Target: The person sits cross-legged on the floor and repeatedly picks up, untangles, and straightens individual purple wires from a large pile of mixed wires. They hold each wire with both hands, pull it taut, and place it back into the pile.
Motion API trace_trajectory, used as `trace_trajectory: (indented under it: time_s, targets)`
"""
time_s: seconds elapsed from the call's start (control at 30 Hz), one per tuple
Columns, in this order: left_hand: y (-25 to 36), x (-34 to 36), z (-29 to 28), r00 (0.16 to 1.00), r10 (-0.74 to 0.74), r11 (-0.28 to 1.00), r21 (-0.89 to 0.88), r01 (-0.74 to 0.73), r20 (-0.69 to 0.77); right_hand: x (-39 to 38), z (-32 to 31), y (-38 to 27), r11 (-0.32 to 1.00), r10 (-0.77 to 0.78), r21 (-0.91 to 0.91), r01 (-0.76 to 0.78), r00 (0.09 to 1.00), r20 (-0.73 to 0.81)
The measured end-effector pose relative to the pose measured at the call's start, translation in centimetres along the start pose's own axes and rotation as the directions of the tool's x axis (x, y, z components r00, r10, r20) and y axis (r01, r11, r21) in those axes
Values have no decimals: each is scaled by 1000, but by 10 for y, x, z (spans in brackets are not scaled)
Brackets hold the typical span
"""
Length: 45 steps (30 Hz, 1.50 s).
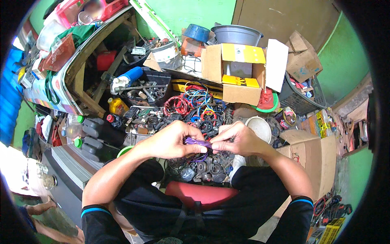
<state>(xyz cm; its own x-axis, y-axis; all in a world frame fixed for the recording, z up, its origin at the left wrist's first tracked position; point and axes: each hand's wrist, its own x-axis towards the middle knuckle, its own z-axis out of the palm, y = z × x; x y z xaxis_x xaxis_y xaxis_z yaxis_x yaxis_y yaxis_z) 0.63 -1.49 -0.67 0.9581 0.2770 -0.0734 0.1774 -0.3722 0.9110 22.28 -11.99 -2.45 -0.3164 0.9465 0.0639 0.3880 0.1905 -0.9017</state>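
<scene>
In front of my chest, both hands meet over a small bundle of purple wire (196,142). My left hand (174,140) is closed around the bundle, its thumb pressed along the near side. My right hand (235,139) pinches the bundle's right end between thumb and fingers. A few purple strands hang below the hands. Beyond them lies a tangled heap of red, blue and black cables (199,103). Nearer to me, under the hands, sit several round, dark metal parts (211,170).
An open cardboard box (242,96) stands beyond the cables, with a grey basin (237,35) behind. A black bin (152,87) holds tools at left. Jugs with green caps (95,144) stand left of me; another cardboard box (315,158) is at right. At far left, another person's legs (53,227) show.
</scene>
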Motion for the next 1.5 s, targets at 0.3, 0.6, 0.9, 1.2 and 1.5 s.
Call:
trace_trajectory:
  time_s: [0.3, 0.6, 0.9, 1.2, 1.5]
  targets:
    - [-11, 9, -7, 952, -62, 934, -354, -51, -300, 5, 1, 0, 939, -327, -225, 261, 883, -338]
    - [6, 10, -1, 927, -223, 888, -456, 65, -303, 3, 4, -1, 941, -321, -234, 243, 858, -401]
    - [-16, 9, -9, 978, -192, 714, -696, 80, -84, -1, 6, -7, 982, 40, 191, 6, 971, -235]
    - [-5, 12, -25, 997, -37, 987, -158, 25, -71, 7, 11, -1, 724, 85, 686, -77, 996, 22]
    - [1, 8, -22, 988, -117, 935, -347, 75, -99, 2, -12, -4, 871, -395, -458, 177, 806, -441]
